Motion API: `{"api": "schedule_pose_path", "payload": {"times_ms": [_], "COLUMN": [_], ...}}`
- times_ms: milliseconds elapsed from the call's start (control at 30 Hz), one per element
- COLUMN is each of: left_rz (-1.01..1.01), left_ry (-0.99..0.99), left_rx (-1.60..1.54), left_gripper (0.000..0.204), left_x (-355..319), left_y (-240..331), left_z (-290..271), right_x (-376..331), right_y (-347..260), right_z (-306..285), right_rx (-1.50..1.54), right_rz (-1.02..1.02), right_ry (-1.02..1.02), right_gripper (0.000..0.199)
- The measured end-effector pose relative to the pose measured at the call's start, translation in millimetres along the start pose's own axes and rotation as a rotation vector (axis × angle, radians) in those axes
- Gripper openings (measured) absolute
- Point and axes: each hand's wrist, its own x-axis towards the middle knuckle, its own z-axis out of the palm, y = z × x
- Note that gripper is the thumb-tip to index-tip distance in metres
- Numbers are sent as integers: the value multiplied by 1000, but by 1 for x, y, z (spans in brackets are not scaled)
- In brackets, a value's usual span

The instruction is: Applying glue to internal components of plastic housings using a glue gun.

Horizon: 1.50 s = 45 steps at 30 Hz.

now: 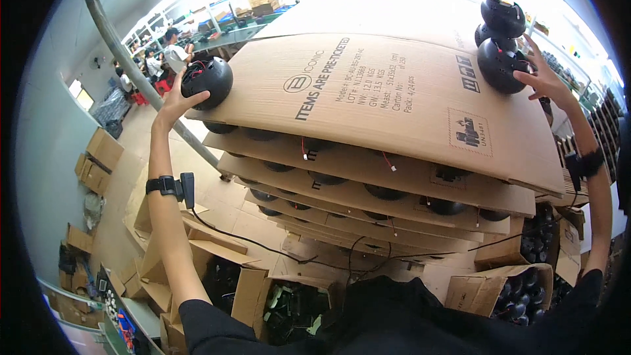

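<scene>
Black round housings with thin wires inside rest on a large flat cardboard sheet (263, 85), the top layer of a tall stack. At the sheet's left corner my left hand (172, 103) is wrapped round one black round housing (209, 83), thumb in front and fingers behind. Over at the right edge my right hand (549, 77) grips another black housing (499, 69) from its right side, thumb against it and fingers curved behind. Just beyond that one stand more housings, the farthest black housing (503, 16) showing its open, wired side.
Below, more cardboard layers have black housings (384, 192) between them, with small wire connectors hanging out. Open cartons of black parts (519, 296) stand by my body. A slanted metal pole (125, 59) rises at left. People sit at a workbench (227, 38) farther back.
</scene>
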Motion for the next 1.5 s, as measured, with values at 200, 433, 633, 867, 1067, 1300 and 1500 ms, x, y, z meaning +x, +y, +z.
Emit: {"api": "schedule_pose_path", "payload": {"times_ms": [200, 433, 633, 867, 1067, 1300, 1500], "left_rz": [497, 798, 659, 490, 368, 300, 181], "left_ry": [472, -51, -215, -54, -167, -61, -48], "left_rx": [21, -157, -147, -51, -359, -109, -43], "left_gripper": [93, 114, 137, 137, 139, 129, 130], "left_x": [-10, -60, -58, -48, -31, -22, -25], "left_y": [83, 242, 313, 277, 241, 261, 201], "left_z": [-4, 78, 179, 151, 133, 160, 104], "right_x": [22, -10, -24, 34, 84, 116, 106], "right_y": [8, -59, -135, -92, -21, -19, -4], "right_z": [16, 63, 113, 35, -26, -26, -48], "right_rx": [26, 70, 382, 38, -89, -429, -189], "right_rz": [-40, -268, -418, -507, -454, -500, -282], "right_ry": [39, -99, -397, 171, 524, 677, 207], "right_gripper": [125, 131, 120, 68, 75, 96, 123]}}
